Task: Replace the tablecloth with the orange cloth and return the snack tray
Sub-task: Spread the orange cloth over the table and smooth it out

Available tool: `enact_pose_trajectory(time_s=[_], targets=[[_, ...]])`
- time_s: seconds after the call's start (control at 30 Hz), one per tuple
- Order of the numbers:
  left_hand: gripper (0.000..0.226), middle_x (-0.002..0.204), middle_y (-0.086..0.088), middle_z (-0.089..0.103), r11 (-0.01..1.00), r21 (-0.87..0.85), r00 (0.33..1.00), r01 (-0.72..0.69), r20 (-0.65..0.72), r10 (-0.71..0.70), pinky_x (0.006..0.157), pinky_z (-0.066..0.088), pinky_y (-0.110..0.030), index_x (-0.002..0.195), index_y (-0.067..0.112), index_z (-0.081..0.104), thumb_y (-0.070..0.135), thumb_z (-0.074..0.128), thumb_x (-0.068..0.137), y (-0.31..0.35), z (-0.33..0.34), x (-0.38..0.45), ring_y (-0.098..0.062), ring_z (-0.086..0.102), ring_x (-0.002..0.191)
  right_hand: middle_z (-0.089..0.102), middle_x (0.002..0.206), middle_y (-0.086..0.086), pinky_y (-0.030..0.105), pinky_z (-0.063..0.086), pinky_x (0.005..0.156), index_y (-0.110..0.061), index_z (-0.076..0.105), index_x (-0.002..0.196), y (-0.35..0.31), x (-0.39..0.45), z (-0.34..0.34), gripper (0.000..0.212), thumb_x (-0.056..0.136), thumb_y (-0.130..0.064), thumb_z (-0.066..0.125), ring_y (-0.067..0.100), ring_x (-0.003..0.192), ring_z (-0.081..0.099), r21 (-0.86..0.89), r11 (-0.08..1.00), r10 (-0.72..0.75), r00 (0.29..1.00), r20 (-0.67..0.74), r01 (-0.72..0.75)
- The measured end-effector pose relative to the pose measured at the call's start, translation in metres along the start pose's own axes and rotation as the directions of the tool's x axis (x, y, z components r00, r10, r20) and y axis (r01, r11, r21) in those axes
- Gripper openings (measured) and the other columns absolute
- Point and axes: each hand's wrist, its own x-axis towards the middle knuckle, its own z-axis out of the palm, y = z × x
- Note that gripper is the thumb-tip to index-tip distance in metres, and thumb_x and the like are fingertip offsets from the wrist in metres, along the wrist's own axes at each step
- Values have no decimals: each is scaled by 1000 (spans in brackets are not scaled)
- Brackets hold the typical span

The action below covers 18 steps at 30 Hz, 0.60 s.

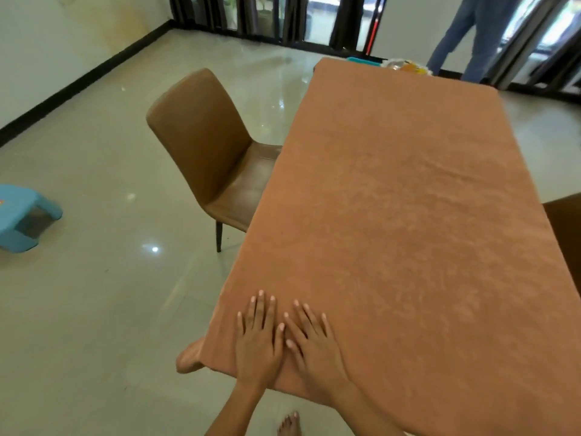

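Orange cloth [402,215] was spread over the whole table.
Left hand [257,341] and right hand [314,344] were laid flat, fingers straight, near its near-left corner; a brown chair [207,152] was seen left, on glossy tiles [94,309].

Matt orange cloth [393,215], glossy floor [110,294]

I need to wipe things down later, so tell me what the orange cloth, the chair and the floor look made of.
Orange cloth: soft matte fabric, perhaps suede-like, with mottled nap marks. Chair: brown leather or imitation, smooth with stitched seams. Floor: glossy polished tile, reflecting lights.
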Motion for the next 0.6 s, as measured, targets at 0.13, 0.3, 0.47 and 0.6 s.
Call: enact_pose_trajectory(time_s=[0.13,0.3,0.47,0.6], targets=[[61,159,1,12,998,-54,1000,-14,-18,13,118,1,-41,151,21,18,44,23,95,0,1,0,-16,6,147,5,159,-11,40,5,116,-37,11,149,67,-40,8,57,97,-52,26,13,147,6,39,994,107,994,-23,-106],[63,159,3,10,998,-58,1000,-19,-23,18,119,6,-44,151,22,15,46,20,94,-2,2,-1,-15,5,147,3,159,-11,41,8,117,-30,10,150,171,-127,-7,65,92,-59,15,12,147,4,69,892,451,891,-46,-448],[69,158,-7,13,999,-29,999,24,-34,-25,119,9,-46,149,11,18,48,10,91,15,-2,-4,-23,9,146,2,160,1,52,6,118,-16,8,151,203,-163,-13,70,95,-58,16,18,147,0,154,625,779,624,-58,-766],[70,155,-8,10,991,-60,990,-123,57,126,119,2,-40,148,8,23,49,13,92,87,11,-23,-28,11,146,-3,157,-5,42,-3,117,-25,7,149,154,-138,-10,57,100,-48,24,11,146,-2,148,799,598,796,-90,-583]])
